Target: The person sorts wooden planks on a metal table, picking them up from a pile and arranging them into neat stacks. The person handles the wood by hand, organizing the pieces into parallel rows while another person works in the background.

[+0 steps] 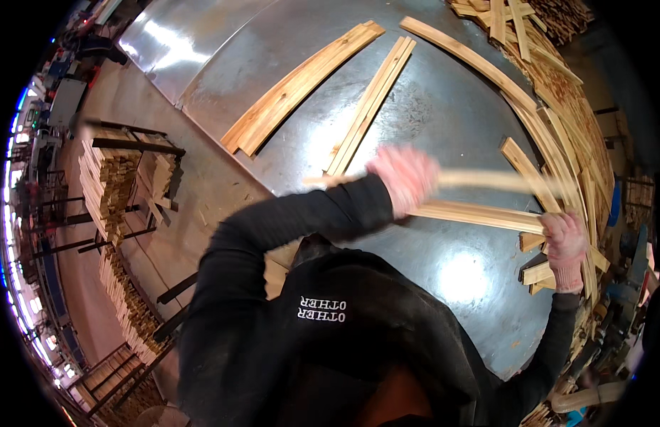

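Note:
Blurred by motion, my left hand (405, 178), in a pinkish work glove, is closed around a thin wooden strip (486, 179) that extends to either side of it. In front of me, another wooden strip (479, 213) with a grooved look lies crosswise. My right hand (565, 242), gloved the same way, grips that strip's right end. Farther off on the metal table (444, 121) are a wide pair of boards (301, 89) and a narrower pair of strips (371, 107). A long strip (472, 60) runs along the right side.
A heap of loose wooden strips (579, 135) spreads along the table's right edge. Short wood pieces (538, 274) lie below my right hand. Left of the table, stacked wood (106, 185) rests on dark metal racks (138, 146) standing on the floor.

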`<state>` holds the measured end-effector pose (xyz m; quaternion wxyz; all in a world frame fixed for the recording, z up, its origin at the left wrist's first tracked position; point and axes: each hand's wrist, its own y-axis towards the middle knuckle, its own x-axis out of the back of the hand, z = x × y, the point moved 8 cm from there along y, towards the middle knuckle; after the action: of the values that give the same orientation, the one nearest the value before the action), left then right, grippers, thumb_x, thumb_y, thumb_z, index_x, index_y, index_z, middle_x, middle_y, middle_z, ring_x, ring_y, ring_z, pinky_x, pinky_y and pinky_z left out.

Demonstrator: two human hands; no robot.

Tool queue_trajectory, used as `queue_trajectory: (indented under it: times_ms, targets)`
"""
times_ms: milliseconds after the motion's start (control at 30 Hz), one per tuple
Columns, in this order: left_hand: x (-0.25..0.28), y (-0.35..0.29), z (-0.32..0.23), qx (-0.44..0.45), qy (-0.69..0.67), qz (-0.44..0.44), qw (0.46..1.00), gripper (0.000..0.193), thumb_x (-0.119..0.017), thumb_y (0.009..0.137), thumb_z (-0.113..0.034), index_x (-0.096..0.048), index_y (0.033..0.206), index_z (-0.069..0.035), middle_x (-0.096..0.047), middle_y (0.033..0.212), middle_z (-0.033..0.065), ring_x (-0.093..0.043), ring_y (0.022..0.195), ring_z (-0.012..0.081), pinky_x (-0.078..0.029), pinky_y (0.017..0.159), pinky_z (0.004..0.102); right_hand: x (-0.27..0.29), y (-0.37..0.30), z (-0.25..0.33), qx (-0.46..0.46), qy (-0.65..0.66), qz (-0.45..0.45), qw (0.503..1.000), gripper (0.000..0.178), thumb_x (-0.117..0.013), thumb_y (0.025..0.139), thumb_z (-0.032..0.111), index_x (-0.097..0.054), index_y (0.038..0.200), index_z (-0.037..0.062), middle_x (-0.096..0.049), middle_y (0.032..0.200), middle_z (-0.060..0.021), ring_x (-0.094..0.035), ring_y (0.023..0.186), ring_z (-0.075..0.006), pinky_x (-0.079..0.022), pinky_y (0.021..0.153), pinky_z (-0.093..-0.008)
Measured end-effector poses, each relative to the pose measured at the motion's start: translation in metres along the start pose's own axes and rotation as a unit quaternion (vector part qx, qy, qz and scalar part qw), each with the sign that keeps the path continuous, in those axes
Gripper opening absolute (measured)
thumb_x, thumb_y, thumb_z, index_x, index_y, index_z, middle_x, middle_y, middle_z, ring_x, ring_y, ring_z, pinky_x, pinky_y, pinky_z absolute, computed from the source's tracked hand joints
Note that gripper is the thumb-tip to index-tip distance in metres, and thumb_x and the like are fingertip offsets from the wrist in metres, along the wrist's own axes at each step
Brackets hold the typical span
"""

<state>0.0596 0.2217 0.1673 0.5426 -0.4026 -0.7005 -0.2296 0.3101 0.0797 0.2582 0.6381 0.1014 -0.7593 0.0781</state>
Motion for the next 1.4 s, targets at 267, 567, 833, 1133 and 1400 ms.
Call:
queue_trajectory:
  times_ms: [267, 567, 833, 1133, 1400]
  targets:
    - [-0.170, 0.005, -0.025, -0.006, 0.067, 0.001, 0.998, 0.046, -0.058, 0.090, -0.033, -0.051, 0.118, 0.002, -0.065, 0.088, 0.0131, -0.066, 0.076, 0.0357, -0.052, 0.066, 0.0458, -0.129, -0.012, -0.043, -0.080, 0.064, 0.026, 0.994, 0.027, -0.068, 0.082, 0.014, -0.065, 0.108, 0.0145, -0.067, 0.103, -0.0061, -0.061, 0.106, -0.0264, -0.045, 0.098, -0.0414]
    - [0.006, -0.065, 0.101, 0.112, -0.283, 0.019, 0.952, 0.056, -0.073, 0.079, -0.019, -0.054, 0.130, -0.005, -0.066, 0.111, 0.0185, -0.064, 0.103, 0.0341, -0.053, 0.089, 0.0397, -0.155, 0.068, -0.185, -0.311, 0.086, -0.140, 0.936, 0.063, -0.072, 0.085, 0.036, -0.050, 0.139, 0.0122, -0.057, 0.133, -0.0144, -0.052, 0.125, -0.0328, -0.041, 0.105, -0.0457]
    - [0.034, -0.142, 0.500, 0.527, 0.078, -0.045, 0.845, 0.066, -0.075, 0.077, -0.019, -0.046, 0.136, -0.012, -0.062, 0.124, 0.0167, -0.060, 0.113, 0.0364, -0.050, 0.093, 0.0433, -0.221, 0.333, -0.143, -0.148, 0.063, 0.022, 0.987, 0.051, -0.071, 0.083, 0.030, -0.051, 0.127, 0.0131, -0.059, 0.117, -0.0097, -0.056, 0.114, -0.0290, -0.043, 0.099, -0.0418]
    - [-0.013, -0.129, 0.530, 0.493, 0.131, -0.090, 0.855, 0.079, -0.081, 0.068, -0.009, -0.044, 0.138, -0.007, -0.060, 0.124, 0.0192, -0.060, 0.114, 0.0368, -0.051, 0.094, 0.0425, -0.282, 0.661, -0.154, -0.069, -0.010, -0.038, 0.997, 0.087, -0.074, 0.075, 0.054, -0.042, 0.145, 0.0126, -0.041, 0.148, -0.0148, -0.043, 0.135, -0.0324, -0.038, 0.109, -0.0432]
    - [-0.022, -0.129, 0.517, 0.474, 0.141, -0.139, 0.858, 0.079, -0.072, 0.069, 0.005, -0.042, 0.141, -0.007, -0.058, 0.125, 0.0194, -0.059, 0.114, 0.0372, -0.048, 0.097, 0.0410, -0.277, 0.608, -0.151, -0.210, 0.037, 0.000, 0.977, 0.066, -0.068, 0.080, 0.057, -0.061, 0.114, 0.0016, -0.061, 0.119, -0.0201, -0.058, 0.112, -0.0361, -0.047, 0.096, -0.0418]
